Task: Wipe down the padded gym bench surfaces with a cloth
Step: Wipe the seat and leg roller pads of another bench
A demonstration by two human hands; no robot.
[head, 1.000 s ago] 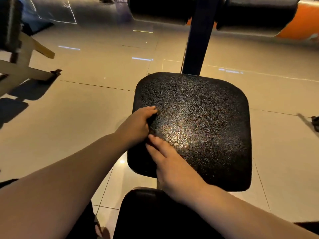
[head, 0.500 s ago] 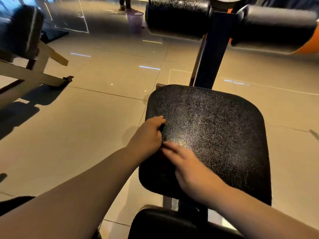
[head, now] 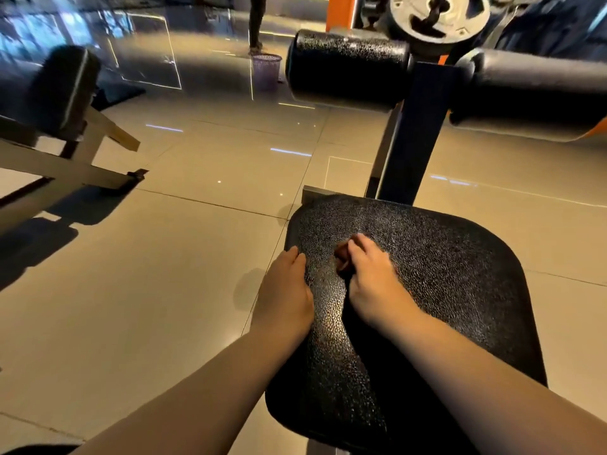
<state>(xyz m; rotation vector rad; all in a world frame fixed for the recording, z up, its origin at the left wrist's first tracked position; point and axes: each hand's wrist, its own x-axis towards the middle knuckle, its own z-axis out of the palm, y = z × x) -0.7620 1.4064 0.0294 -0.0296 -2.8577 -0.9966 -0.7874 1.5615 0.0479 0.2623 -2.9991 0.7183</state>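
Note:
The black padded seat (head: 443, 290) of the gym bench fills the lower right. My left hand (head: 285, 290) rests on the pad's left edge with its fingers relaxed and pointing forward. My right hand (head: 371, 277) lies on the pad just right of it, fingers curled down with the thumb tucked under. It seems to grip a dark cloth (head: 343, 274), which is hard to tell from the black pad. The two hands are a short gap apart. Two black roller pads (head: 345, 68) sit on the dark upright post (head: 414, 133) beyond the seat.
Glossy beige floor tiles (head: 164, 274) surround the bench. Another bench with a pale frame (head: 82, 159) stands at the left. A purple mesh bin (head: 266, 70) and a person's legs (head: 256, 21) are far back. A second black pad (head: 39, 449) shows at the bottom edge.
The view has tilted up, showing more of the rollers. My hands, which were touching at the pad's left side, have parted. The right hand has moved forward and to the right on the pad.

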